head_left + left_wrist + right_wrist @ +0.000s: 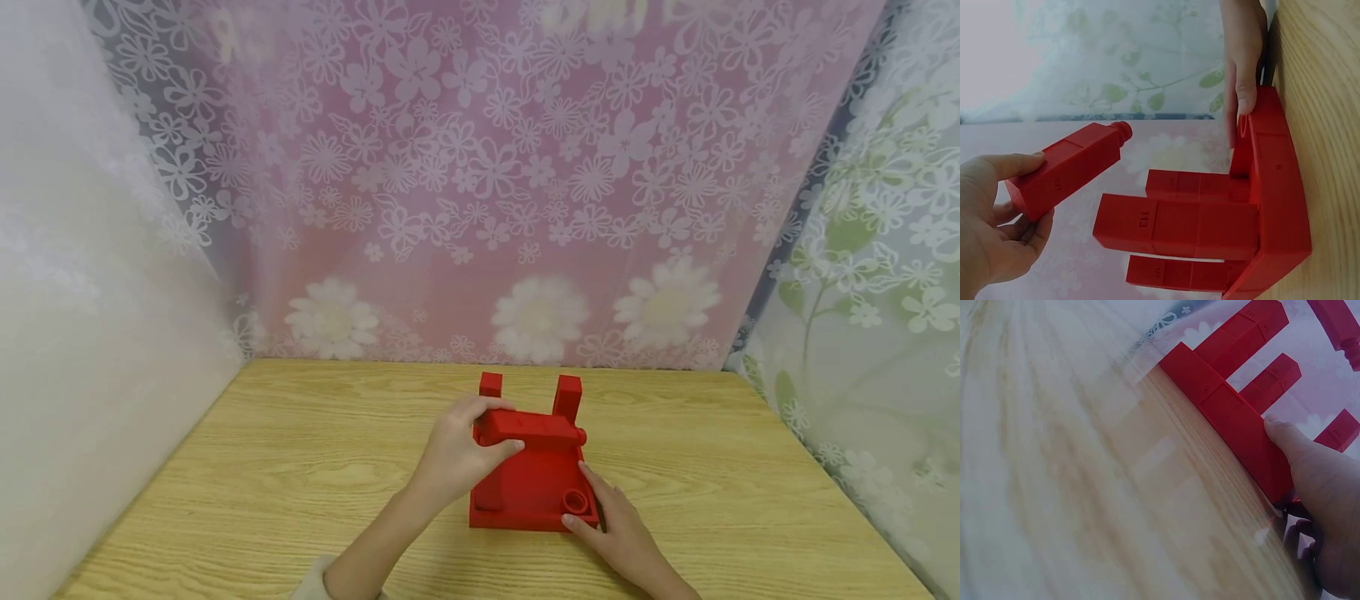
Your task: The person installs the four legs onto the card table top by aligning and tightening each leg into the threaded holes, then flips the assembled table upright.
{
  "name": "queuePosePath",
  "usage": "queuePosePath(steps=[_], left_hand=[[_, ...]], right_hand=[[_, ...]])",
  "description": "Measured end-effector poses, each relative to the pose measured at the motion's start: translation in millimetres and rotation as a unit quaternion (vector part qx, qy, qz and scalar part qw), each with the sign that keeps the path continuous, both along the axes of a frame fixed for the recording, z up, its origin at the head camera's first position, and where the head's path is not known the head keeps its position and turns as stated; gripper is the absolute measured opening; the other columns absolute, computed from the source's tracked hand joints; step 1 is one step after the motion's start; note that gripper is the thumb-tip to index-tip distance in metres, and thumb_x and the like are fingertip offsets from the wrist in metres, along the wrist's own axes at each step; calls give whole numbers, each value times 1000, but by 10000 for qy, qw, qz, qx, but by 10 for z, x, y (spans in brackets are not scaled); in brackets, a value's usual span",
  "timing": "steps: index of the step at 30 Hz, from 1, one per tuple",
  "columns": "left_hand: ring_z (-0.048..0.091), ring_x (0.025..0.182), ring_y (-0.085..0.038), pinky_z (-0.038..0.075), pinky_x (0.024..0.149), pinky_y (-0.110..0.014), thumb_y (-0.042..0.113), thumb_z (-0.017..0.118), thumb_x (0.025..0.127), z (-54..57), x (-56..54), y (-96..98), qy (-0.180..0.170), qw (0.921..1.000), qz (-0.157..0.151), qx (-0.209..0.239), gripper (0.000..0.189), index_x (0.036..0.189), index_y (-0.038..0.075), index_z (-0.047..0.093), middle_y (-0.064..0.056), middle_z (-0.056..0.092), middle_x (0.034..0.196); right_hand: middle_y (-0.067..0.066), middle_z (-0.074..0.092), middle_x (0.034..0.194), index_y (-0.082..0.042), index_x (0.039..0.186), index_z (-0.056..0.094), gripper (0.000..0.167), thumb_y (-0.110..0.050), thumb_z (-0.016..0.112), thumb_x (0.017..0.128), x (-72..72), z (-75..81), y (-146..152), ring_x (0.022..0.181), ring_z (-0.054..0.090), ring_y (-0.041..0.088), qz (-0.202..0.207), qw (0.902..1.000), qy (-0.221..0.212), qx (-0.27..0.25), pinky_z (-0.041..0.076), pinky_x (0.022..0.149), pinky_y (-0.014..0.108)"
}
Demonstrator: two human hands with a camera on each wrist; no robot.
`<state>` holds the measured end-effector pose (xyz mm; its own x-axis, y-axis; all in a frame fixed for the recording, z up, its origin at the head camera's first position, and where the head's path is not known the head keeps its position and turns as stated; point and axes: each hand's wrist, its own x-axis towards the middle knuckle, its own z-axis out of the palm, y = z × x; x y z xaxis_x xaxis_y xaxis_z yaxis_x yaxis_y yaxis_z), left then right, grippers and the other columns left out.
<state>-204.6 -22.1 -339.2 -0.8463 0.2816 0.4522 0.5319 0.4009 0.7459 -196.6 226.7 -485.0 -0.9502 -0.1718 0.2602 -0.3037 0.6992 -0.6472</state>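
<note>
My left hand (459, 450) pinches a square red post (1066, 165) between thumb and fingers, above a red tray-like base (517, 522). The post lies tilted, its round ridged knob (1124, 132) pointing away from the palm to the right. Three similar posts rise from the base's corners, among them a back left post (491, 384) and a back right post (567, 395). At the near right corner is a round ring socket (575, 502). My right hand (624, 533) grips that corner, thumb on the front wall and fingers along the right side.
The base sits on a wood-grain table (337, 475). A pink flowered curtain (480, 208) hangs behind the table's far edge. Pale sheets stand at both sides, the right-hand sheet (862, 333) printed with flowers and leaves.
</note>
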Motion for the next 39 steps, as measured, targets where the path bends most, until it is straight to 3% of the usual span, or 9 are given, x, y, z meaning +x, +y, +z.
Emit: queuePosePath(steps=[7, 14, 19, 23, 28, 39], left_hand=[[53, 92, -16, 48, 71, -24, 16, 76, 76, -59, -4, 139, -109, 9999, -77, 14, 35, 109, 12, 63, 2, 58, 103], [52, 107, -23, 47, 81, -34, 21, 76, 77, -96, -22, 289, -67, 9999, 33, -129, 41, 113, 9, 61, 1, 60, 107], [55, 95, -18, 48, 72, -26, 22, 76, 76, -125, -46, 408, -124, 9999, 26, 6, 44, 115, 7, 61, -2, 58, 109], [55, 86, -12, 47, 65, -20, 22, 76, 76, -136, -63, 516, 34, 9999, -12, 109, 41, 112, 7, 62, -1, 58, 106], [55, 88, -12, 46, 65, -19, 22, 76, 77, -178, -80, 654, 152, 9998, 100, -18, 39, 111, 9, 62, 0, 57, 105], [52, 92, -13, 46, 67, -16, 22, 76, 77, -288, -97, 846, -10, 9996, 111, -240, 40, 113, 11, 62, 0, 56, 105]], right_hand=[[13, 43, 136, -3, 141, 34, 79, -45, 65, 82, -14, -11, 11, 123, 39, 34, -12, 10000, -5, -31, 16, 100, 59], [13, 46, 133, -2, 139, 37, 75, -42, 66, 83, -4, -6, 20, 121, 41, 34, 33, 9999, 103, -104, 17, 98, 61], [11, 46, 134, -4, 140, 37, 74, -40, 67, 82, -14, -27, 39, 121, 42, 33, 75, 9996, 235, -106, 17, 98, 62], [9, 45, 135, -6, 140, 37, 73, -41, 66, 82, -21, -29, 41, 123, 40, 31, 83, 9996, 230, -118, 16, 98, 61], [6, 47, 133, -7, 139, 38, 72, -41, 67, 82, -26, -36, 40, 122, 41, 30, 115, 9995, 245, -175, 16, 98, 62], [-1, 54, 124, -12, 133, 45, 63, -38, 69, 81, -35, -52, 49, 118, 45, 28, 151, 9991, 323, -245, 16, 96, 64]])
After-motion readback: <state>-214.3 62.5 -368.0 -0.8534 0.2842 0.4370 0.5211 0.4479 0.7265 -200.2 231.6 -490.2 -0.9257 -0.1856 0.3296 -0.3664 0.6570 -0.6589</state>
